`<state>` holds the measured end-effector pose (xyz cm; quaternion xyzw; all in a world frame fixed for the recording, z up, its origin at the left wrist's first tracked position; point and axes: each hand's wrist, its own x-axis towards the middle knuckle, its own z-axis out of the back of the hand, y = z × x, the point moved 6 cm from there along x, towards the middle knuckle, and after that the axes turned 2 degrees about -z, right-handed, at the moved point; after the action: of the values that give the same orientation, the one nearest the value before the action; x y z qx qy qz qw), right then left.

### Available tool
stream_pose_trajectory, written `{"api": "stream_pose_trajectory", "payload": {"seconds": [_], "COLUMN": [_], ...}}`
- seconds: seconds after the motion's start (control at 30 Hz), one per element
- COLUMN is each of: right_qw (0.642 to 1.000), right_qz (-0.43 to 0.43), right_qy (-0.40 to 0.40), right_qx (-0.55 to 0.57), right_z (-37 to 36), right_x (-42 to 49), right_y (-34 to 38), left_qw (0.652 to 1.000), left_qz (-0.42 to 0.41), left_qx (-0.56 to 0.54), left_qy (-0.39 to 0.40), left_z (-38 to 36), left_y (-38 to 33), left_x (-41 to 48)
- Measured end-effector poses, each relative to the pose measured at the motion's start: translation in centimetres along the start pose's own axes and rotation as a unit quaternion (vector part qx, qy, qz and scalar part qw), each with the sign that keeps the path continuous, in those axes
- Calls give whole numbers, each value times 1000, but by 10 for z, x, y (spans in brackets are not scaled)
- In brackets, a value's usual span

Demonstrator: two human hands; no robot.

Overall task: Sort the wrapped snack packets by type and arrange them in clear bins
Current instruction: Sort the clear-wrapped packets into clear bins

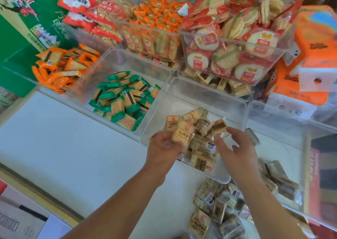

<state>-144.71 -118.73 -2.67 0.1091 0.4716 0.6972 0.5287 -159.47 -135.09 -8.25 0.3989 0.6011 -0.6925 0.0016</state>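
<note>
Under both hands, clear bin (206, 88) takes the beige packets (202, 164): left hand (164, 147) grips a few over it, likely to drop in; right hand (237, 151) spread just above them; unsorted pile (215, 204) beside right forearm

Two hands in view, my left hand (164, 145) and my right hand (238, 151). I make out seven clear bins (207, 89): four in the front row, three raised behind; others sit underneath, number unsure. Five kinds of packet. The green packets (120, 100) fill one bin, twenty-odd showing. The orange packets (60, 69) fill two bins, front-left and back-middle, too many to count in either. The round crackers (228, 52) heap one bin, dozens. About four red-and-white bags (85, 6) at back-left. Of the tan packets (202, 163), roughly a dozen lie in one front bin, one tan packet (182, 134) is in my left hand, and one loose heap (215, 207) sits on the surface (63, 138), uncounted.
</note>
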Motion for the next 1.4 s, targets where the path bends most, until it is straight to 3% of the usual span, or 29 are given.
{"api": "stream_pose_trajectory", "payload": {"seconds": [0.1,0.3,0.67,0.83,0.97,1.03,1.1,1.2,1.3,1.4], "right_qw": [998,970,966,987,984,983,984,985,983,981], "right_qz": [10,-30,-44,-22,-1,10,11,-25,-78,-116], "right_qy": [26,102,109,104,125,127,132,146,150,148], "right_qx": [62,218,231,121,126,129,118,89,68,50], "right_z": [-3,-14,-24,-40,-42,-33,-23,-15,-12,-6], "right_x": [-26,-37,-27,-14,-25,-41,-60,-96,-127,-146], "right_y": [-6,-4,-9,-1,3,-2,-18,-60,-109,-145], "left_qw": [990,977,994,998,997,994,972,876,817,795], "left_qz": [40,28,8,54,67,65,57,52,27,-1], "left_qx": [-105,-128,-17,-5,20,82,219,448,538,566], "left_qy": [81,169,111,18,21,30,65,171,207,218], "left_z": [-14,-27,-4,19,29,36,43,42,36,30], "left_y": [3,10,21,49,75,98,129,183,217,235], "left_x": [-14,-45,-53,-59,-70,-74,-78,-94,-111,-121]}}
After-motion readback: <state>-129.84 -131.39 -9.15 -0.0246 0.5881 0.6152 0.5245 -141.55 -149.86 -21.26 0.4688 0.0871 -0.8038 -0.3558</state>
